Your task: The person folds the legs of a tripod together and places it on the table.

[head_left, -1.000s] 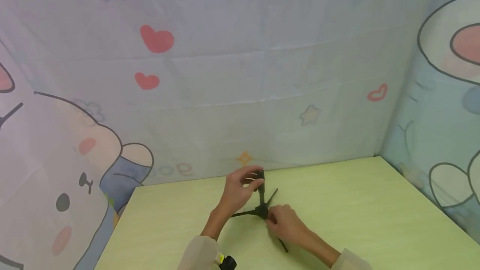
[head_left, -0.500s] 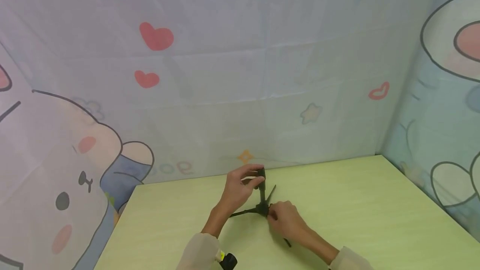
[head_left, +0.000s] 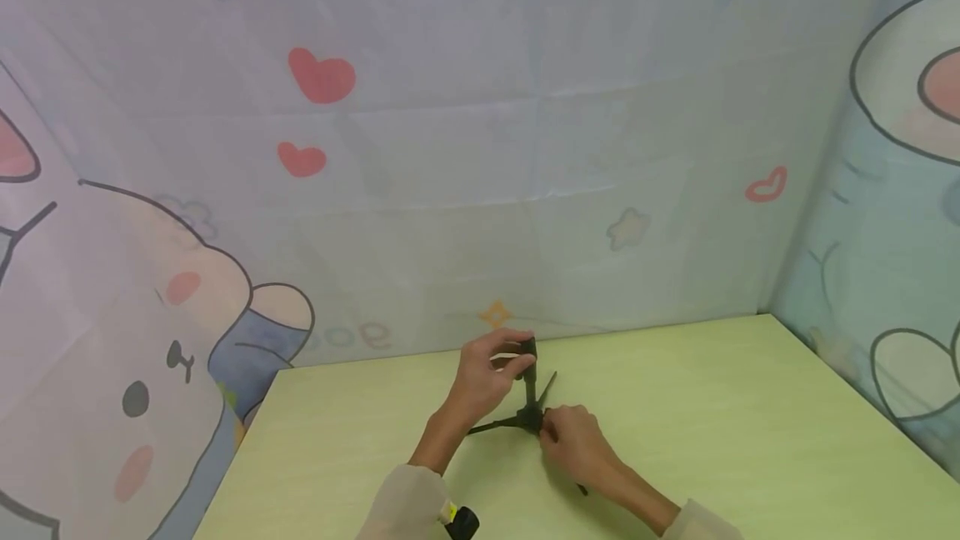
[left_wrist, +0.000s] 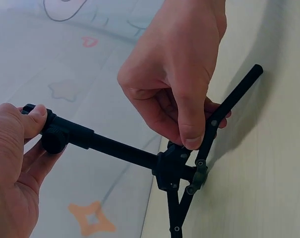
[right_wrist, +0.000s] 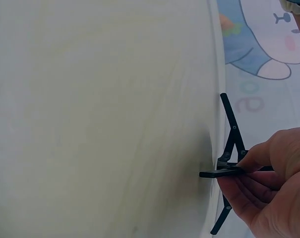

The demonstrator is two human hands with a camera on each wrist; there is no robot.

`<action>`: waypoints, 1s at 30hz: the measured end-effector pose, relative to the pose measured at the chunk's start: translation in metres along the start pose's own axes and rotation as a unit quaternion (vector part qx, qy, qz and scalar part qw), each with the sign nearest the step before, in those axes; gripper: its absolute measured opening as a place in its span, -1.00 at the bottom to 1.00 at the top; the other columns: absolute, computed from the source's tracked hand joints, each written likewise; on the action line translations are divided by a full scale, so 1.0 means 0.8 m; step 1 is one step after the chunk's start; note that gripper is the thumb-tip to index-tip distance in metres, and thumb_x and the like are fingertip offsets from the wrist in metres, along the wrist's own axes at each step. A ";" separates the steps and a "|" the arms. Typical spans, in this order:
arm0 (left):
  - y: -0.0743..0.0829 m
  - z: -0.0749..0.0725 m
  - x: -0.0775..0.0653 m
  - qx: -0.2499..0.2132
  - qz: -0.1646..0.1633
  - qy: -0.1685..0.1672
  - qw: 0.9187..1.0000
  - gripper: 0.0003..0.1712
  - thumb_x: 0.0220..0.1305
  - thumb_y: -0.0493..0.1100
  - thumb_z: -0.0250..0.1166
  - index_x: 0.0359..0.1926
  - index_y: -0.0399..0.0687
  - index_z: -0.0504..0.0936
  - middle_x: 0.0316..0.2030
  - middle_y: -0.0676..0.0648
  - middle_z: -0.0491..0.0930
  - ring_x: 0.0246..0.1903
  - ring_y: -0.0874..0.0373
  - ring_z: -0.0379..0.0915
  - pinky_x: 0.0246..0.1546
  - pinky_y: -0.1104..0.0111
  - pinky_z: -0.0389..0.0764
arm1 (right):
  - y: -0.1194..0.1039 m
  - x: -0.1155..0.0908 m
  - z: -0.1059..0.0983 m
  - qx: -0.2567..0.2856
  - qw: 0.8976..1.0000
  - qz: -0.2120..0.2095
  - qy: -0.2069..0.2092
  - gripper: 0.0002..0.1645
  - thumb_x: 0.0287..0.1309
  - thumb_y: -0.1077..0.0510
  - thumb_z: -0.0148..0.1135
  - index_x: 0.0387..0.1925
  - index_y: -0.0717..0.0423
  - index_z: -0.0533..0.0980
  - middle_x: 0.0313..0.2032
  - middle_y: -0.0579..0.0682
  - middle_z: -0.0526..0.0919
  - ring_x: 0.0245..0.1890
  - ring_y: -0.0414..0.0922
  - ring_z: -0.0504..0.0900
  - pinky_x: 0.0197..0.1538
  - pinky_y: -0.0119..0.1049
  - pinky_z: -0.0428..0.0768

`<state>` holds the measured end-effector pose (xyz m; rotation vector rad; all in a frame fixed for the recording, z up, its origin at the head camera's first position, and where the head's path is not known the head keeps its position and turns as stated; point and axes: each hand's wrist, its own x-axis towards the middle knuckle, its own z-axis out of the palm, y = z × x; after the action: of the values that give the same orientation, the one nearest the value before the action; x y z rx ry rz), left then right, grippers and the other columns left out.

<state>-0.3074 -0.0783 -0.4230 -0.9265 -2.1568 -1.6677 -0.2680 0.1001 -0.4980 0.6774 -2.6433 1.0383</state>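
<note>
A black mini tripod [head_left: 529,394] with its legs spread stands on the table, its column upright. My left hand [head_left: 483,377] holds the column's top between thumb and fingers; in the left wrist view a round knob [left_wrist: 54,140] sits beside those fingertips. Lower down, my right hand [head_left: 577,444] pinches one leg near the hub [left_wrist: 168,171], thumb on one side and curled fingers on the other. That leg's end [left_wrist: 251,74] sticks out past the hand. Another leg [right_wrist: 229,114] shows at the table edge in the right wrist view.
The pale yellow-green table [head_left: 712,407] runs up to a printed cloth backdrop [head_left: 420,232] at the back and sides. A black camera [head_left: 462,522] is strapped at the left sleeve [head_left: 408,502].
Both hands keep their places on the tripod. The right hand and the leg under it have shifted only slightly; the whole head view has drifted a little.
</note>
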 end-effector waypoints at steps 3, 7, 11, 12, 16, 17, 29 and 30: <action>0.001 -0.001 0.000 0.007 0.004 -0.007 1.000 -0.67 0.35 -0.38 0.39 0.11 -0.17 0.71 0.05 -0.17 0.69 0.00 -0.15 0.68 -0.05 0.31 0.74 | -0.001 -0.001 0.000 -0.008 1.000 -0.003 0.006 -0.61 0.13 0.46 0.26 -0.69 0.04 0.49 -0.69 -0.22 0.39 -0.72 -0.38 0.26 -0.67 -0.50 0.26; 0.003 -0.001 0.001 0.012 0.016 -0.005 1.000 -0.68 0.35 -0.39 0.39 0.11 -0.20 0.71 0.05 -0.19 0.69 0.00 -0.16 0.68 -0.06 0.31 0.74 | -0.003 0.000 -0.001 -0.015 0.999 -0.011 0.033 -0.64 0.11 0.46 0.28 -0.67 0.06 0.51 -0.69 -0.22 0.40 -0.70 -0.38 0.26 -0.65 -0.48 0.28; 0.004 -0.002 0.001 0.012 0.018 0.000 1.000 -0.68 0.34 -0.38 0.40 0.11 -0.18 0.71 0.04 -0.18 0.70 -0.01 -0.16 0.68 -0.06 0.31 0.74 | -0.004 0.000 0.000 -0.017 0.998 -0.016 0.056 -0.66 0.12 0.44 0.32 -0.65 0.06 0.53 -0.68 -0.23 0.43 -0.68 -0.37 0.28 -0.61 -0.47 0.31; 0.004 -0.002 0.001 0.011 0.016 0.000 1.000 -0.68 0.34 -0.37 0.40 0.10 -0.17 0.72 0.03 -0.17 0.71 -0.01 -0.15 0.69 -0.06 0.32 0.74 | -0.003 -0.001 0.001 -0.016 0.998 -0.017 0.058 -0.66 0.12 0.44 0.33 -0.64 0.05 0.54 -0.68 -0.24 0.44 -0.67 -0.37 0.28 -0.60 -0.46 0.32; 0.003 -0.003 0.000 0.011 0.014 0.000 1.000 -0.68 0.34 -0.38 0.40 0.10 -0.18 0.71 0.04 -0.17 0.70 -0.01 -0.15 0.68 -0.07 0.31 0.74 | -0.002 -0.002 -0.001 -0.012 0.998 -0.020 0.053 -0.67 0.12 0.42 0.35 -0.63 0.05 0.55 -0.68 -0.26 0.44 -0.68 -0.38 0.29 -0.61 -0.47 0.34; 0.003 -0.002 -0.001 0.011 0.015 0.000 1.000 -0.67 0.34 -0.39 0.40 0.10 -0.19 0.71 0.04 -0.18 0.70 -0.01 -0.16 0.68 -0.07 0.30 0.75 | -0.002 -0.001 -0.002 -0.010 0.999 -0.022 0.049 -0.68 0.13 0.42 0.35 -0.63 0.05 0.55 -0.69 -0.26 0.44 -0.69 -0.38 0.29 -0.62 -0.47 0.34; 0.003 -0.001 -0.004 0.028 0.024 0.002 0.999 -0.65 0.33 -0.40 0.39 0.12 -0.20 0.70 0.04 -0.19 0.69 -0.01 -0.15 0.69 -0.07 0.29 0.75 | -0.009 0.005 -0.021 -0.016 0.999 -0.008 -0.027 -0.54 0.16 0.36 0.41 -0.77 0.01 0.49 -0.79 -0.32 0.31 -0.76 -0.38 0.20 -0.67 -0.50 0.20; 0.003 -0.001 -0.003 0.026 0.023 0.003 0.999 -0.66 0.34 -0.39 0.39 0.12 -0.19 0.70 0.04 -0.18 0.69 -0.01 -0.13 0.69 -0.07 0.31 0.75 | -0.010 0.004 -0.021 -0.019 0.999 -0.009 -0.025 -0.53 0.16 0.36 0.41 -0.78 0.01 0.49 -0.79 -0.32 0.31 -0.76 -0.38 0.20 -0.67 -0.49 0.21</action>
<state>-0.3042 -0.0793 -0.4226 -0.9486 -2.1484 -1.5836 -0.2666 0.1057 -0.4797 0.7272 -2.6867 0.9753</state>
